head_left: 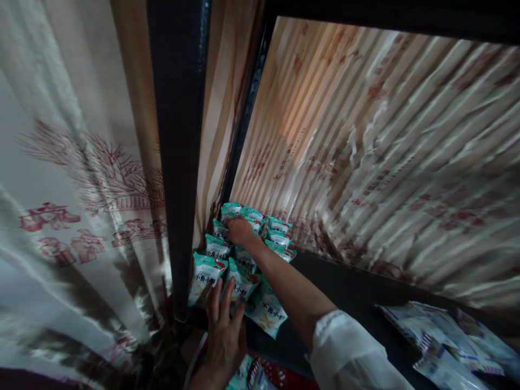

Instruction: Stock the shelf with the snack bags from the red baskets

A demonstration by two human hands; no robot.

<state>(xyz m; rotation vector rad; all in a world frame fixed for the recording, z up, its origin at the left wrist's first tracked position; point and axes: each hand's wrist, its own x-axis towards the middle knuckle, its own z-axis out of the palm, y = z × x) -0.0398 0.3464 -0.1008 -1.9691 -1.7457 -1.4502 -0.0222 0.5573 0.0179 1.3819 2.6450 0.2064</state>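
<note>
Green-and-white snack bags stand upright in rows on a dark shelf, packed into its left corner. My right hand (242,233) reaches over them to the back left, fingers bent down and closed at the top of a snack bag (219,231); its fingertips are partly hidden. At the front, my left hand (226,330) is open, with fingers spread against the front-left bag (205,277) and the front-middle bag (240,281). To its right leans another front bag (268,311).
A black post (179,162) rises just left of the bags. Printed, pleated curtain (365,135) hangs behind the shelf (325,281). Several white-and-blue packets (447,336) lie at the right. Below the shelf edge, a red container (288,376) holds more packets.
</note>
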